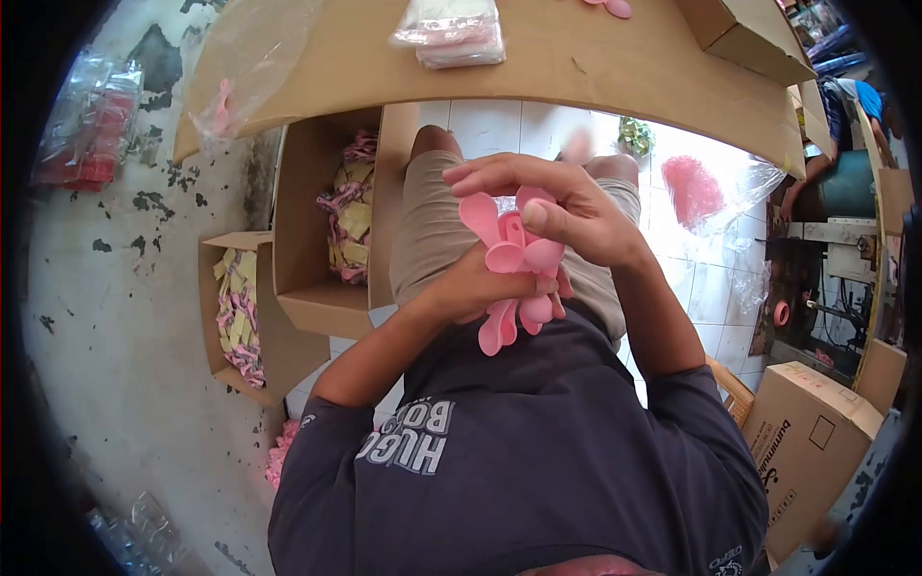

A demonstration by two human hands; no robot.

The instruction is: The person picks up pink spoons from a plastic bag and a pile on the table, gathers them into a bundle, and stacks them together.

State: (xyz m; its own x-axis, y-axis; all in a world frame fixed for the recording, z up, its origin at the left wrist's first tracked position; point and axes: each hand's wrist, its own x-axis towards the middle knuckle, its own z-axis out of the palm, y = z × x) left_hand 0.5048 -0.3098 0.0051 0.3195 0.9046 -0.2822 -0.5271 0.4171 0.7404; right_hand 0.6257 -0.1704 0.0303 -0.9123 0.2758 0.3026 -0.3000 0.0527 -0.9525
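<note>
A bundle of pink plastic spoons (505, 256) is held in front of my lap, its rounded bowls fanning out above and below my grip. My left hand (480, 285) is closed around the middle of the bundle, with most of the handles hidden by its fingers. Over the upper end of the bundle is my right hand (576, 206). Its fingers are stretched out and its thumb lies apart from them, close against the upper bowls. Whether the thumb presses on a spoon is hard to see.
A cardboard-covered table (538, 53) carries a stack of clear bags (449, 34). Left of my legs, an open carton (322, 302) holds pink-and-yellow packets (351, 216); a smaller carton (216, 317) stands beside it. A bag of pink pieces (691, 192) lies on the tiles. Another person (869, 101) is at far right.
</note>
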